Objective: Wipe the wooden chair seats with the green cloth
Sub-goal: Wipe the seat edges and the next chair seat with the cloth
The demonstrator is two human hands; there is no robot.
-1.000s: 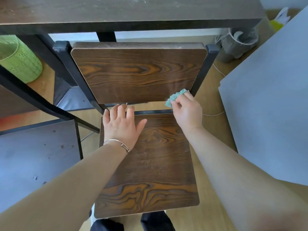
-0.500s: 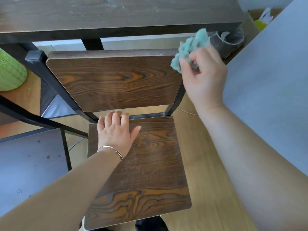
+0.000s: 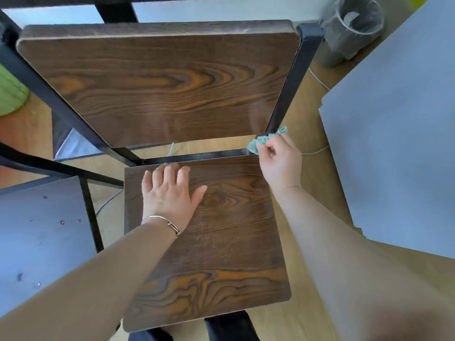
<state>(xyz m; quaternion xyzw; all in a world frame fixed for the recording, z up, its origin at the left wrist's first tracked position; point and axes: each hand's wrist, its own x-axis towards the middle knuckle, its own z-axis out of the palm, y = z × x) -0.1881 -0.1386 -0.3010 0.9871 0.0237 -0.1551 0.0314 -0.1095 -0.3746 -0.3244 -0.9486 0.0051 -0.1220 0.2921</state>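
Observation:
A wooden chair seat point(image 3: 221, 247) with dark grain lies below me, its wooden backrest point(image 3: 157, 80) rising behind it in a black metal frame point(image 3: 293, 80). My left hand point(image 3: 170, 195) rests flat on the seat's rear left part, fingers straight, a thin bracelet on the wrist. My right hand point(image 3: 279, 161) pinches the crumpled green cloth point(image 3: 264, 140) at the seat's rear right corner, against the foot of the right frame post.
A grey table top point(image 3: 398, 134) fills the right side. Another grey surface point(image 3: 41, 242) sits at the lower left. A bin lined with plastic point(image 3: 352, 28) stands at the top right, a green perforated container point(image 3: 9, 94) at the left edge. A white cable point(image 3: 317, 151) runs over the wooden floor.
My right hand has come down with the cloth from the top right of the backrest to the seat's rear right corner. My left hand stays flat on the seat.

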